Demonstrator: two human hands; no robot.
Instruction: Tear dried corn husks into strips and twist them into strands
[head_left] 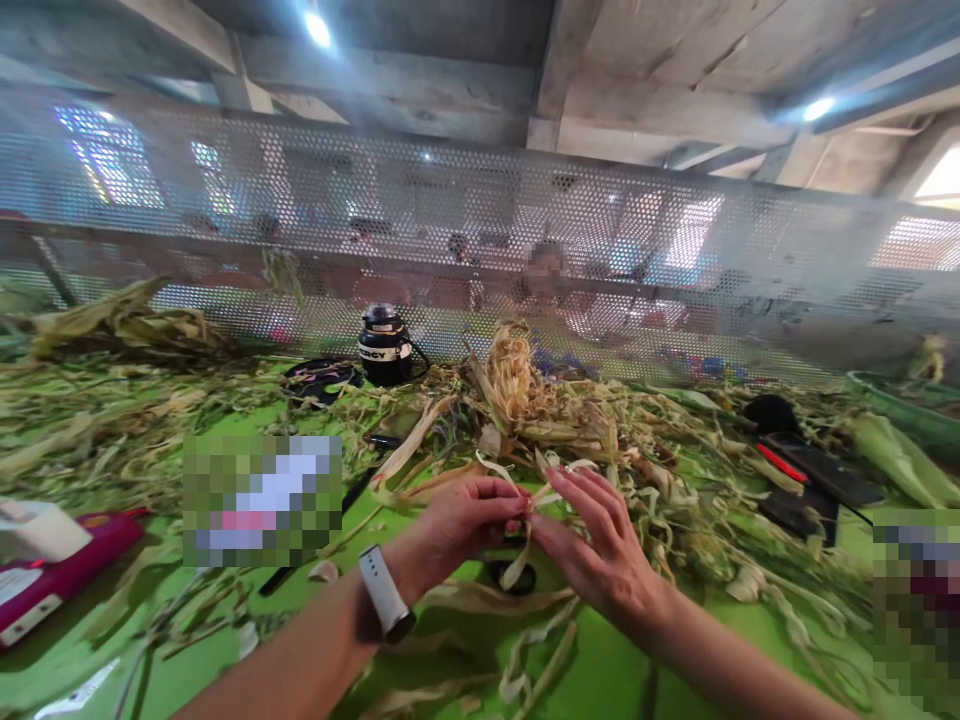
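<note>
Both hands meet over the green table (600, 680), fingertips close together. My left hand (469, 520), with a white-strapped watch (384, 592) on its wrist, pinches a thin strip of dried corn husk (516, 570). My right hand (600, 545) has thumb and fingers closed on the same strip, opposite the left. One end of the strip dangles below the fingertips, above a small dark round object (510, 577). A reddish bit shows between the fingers, too small to name. Just beyond the hands stands a bundle of curled pale husk (510, 375).
Husk scraps litter the table. A black jar-like container (384, 345) stands at the back before a perforated metal screen (465, 200). To the left lies a magenta power strip (67, 570) with a white plug; at right, a dark phone-like object (825, 468) and a green basket (907, 415). People sit behind the screen.
</note>
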